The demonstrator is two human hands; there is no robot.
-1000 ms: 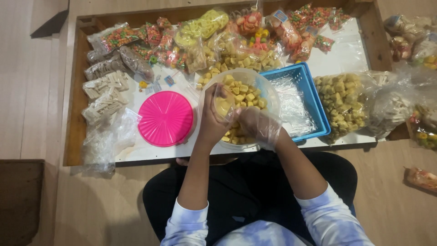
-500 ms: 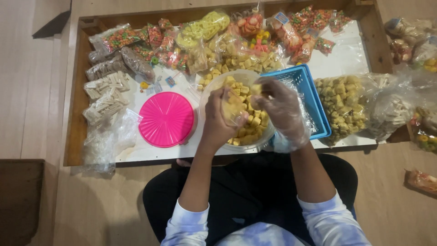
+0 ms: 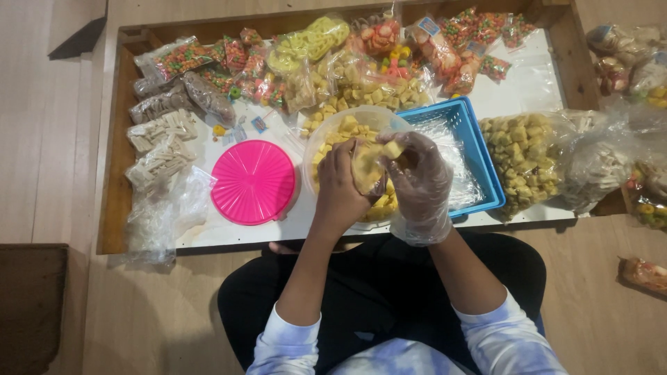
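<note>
Yellow snack pieces [image 3: 393,148] sat pinched in the gloved right hand [image 3: 419,182] over a small bag [image 3: 366,171] gripped by the left hand [image 3: 340,184], near the table's front edge; a loose pinch could have scattered them.

Right hand [image 3: 420,184], gloved: moved from right of the bowl [image 3: 326,139] inward to frame centre, now pinching a yellow piece [image 3: 393,148] against the left hand [image 3: 344,184], held small bag [image 3: 367,170].
</note>
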